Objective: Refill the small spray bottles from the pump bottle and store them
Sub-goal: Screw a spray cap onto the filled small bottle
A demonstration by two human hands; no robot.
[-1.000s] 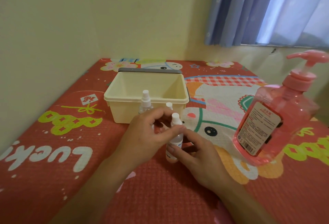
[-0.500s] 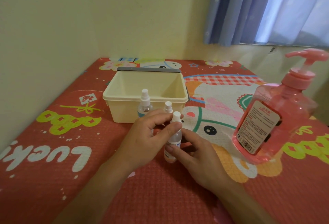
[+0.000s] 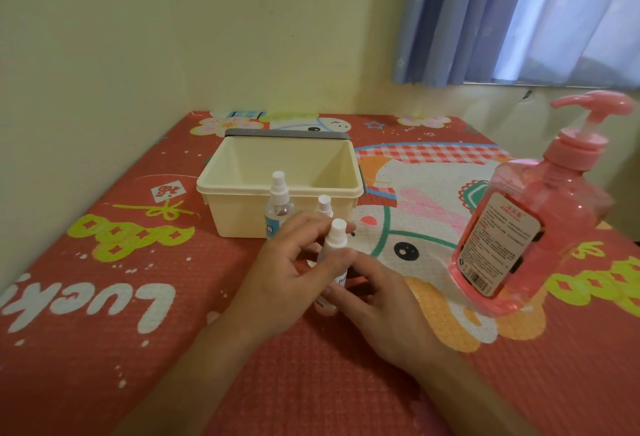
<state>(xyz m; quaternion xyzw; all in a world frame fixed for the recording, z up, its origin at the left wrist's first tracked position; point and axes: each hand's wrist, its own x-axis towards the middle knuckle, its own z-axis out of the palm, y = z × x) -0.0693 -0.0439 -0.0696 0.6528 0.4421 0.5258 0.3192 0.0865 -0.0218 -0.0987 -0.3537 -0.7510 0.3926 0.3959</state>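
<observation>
The left hand (image 3: 287,273) and right hand (image 3: 377,300) each have their grip clamped on one small spray bottle (image 3: 334,248), which is upright and seemingly resting on the red mat (image 3: 138,297). Just behind it, a taller spray bottle (image 3: 278,203) and a shorter spray bottle (image 3: 325,205) stand before the cream bin (image 3: 242,217). The pink pump bottle (image 3: 512,234) stands well off to the right.

Held spray bottle (image 3: 335,245): body mostly covered by left hand (image 3: 284,273) & right hand (image 3: 377,300). 2nd small bottle (image 3: 325,203) behind fingers, only cap shows. Pump bottle (image 3: 540,214) label txt too small to read.
</observation>
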